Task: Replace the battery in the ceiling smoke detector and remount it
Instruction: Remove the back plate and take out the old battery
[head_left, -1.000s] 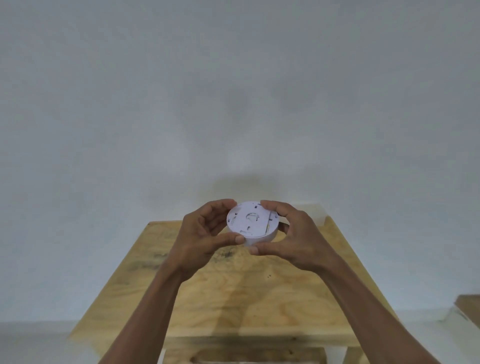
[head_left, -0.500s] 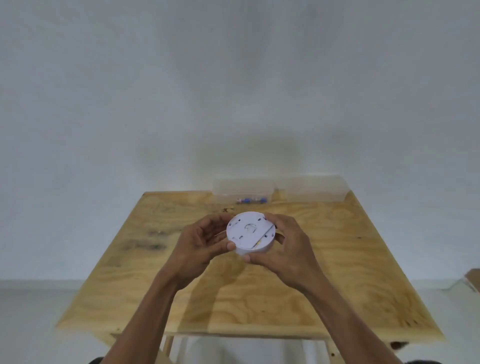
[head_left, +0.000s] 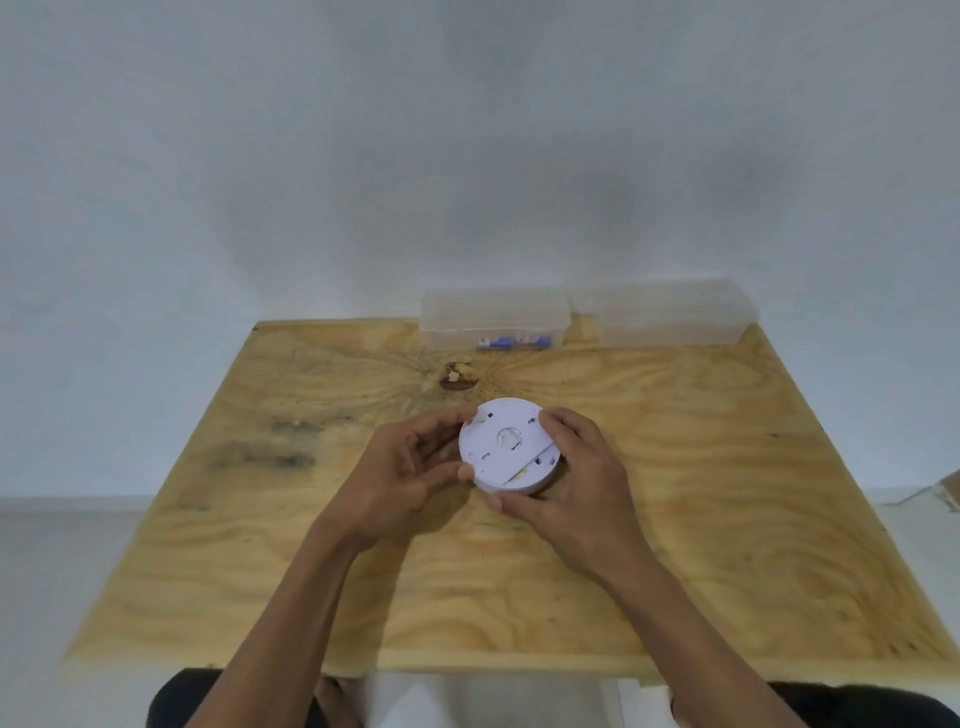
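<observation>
Now two hands, left hand (head_left: 402, 486) and right hand (head_left: 576, 493), hold one smoke detector (head_left: 506, 444).

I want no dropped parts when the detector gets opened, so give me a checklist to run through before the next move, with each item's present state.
1. Both hands on the smoke detector: ok. The left hand grips its left edge, the right hand its right edge and front.
2. Detector held over the wooden table: ok, so a fall would be short.
3. Back face turned up toward the camera: ok.
4. Back cover loosened: cannot tell; a gap with something yellow shows at the near right rim.
5. Spare batteries within reach: cannot tell. The left clear box holds small blue items, too blurred to identify.
6. Right clear box contents: cannot tell.
</observation>
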